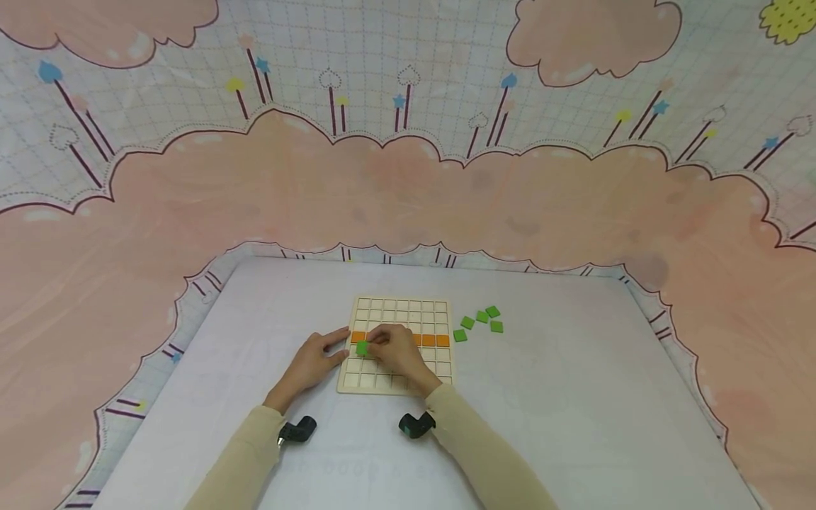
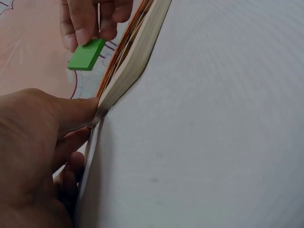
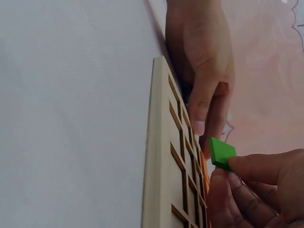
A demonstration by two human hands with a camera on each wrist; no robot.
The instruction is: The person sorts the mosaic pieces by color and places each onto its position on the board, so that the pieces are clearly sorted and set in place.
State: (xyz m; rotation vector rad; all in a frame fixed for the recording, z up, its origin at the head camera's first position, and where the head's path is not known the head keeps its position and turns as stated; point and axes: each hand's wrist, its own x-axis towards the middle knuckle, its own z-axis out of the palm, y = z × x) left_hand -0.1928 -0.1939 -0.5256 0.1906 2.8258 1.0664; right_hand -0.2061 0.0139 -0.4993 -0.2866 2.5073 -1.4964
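Your right hand (image 1: 395, 348) pinches a green tile (image 1: 362, 348) over the grid board (image 1: 403, 306) at nine o'clock; your left hand (image 1: 312, 363), fingers spread, touches that edge. Five loose tiles (image 1: 482, 316) lie toward three o'clock.

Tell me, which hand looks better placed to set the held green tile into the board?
Probably the right hand: it pinches the green tile over the wooden board. The left hand holds no tile; its fingertips touch the board's left edge, perhaps steadying it.
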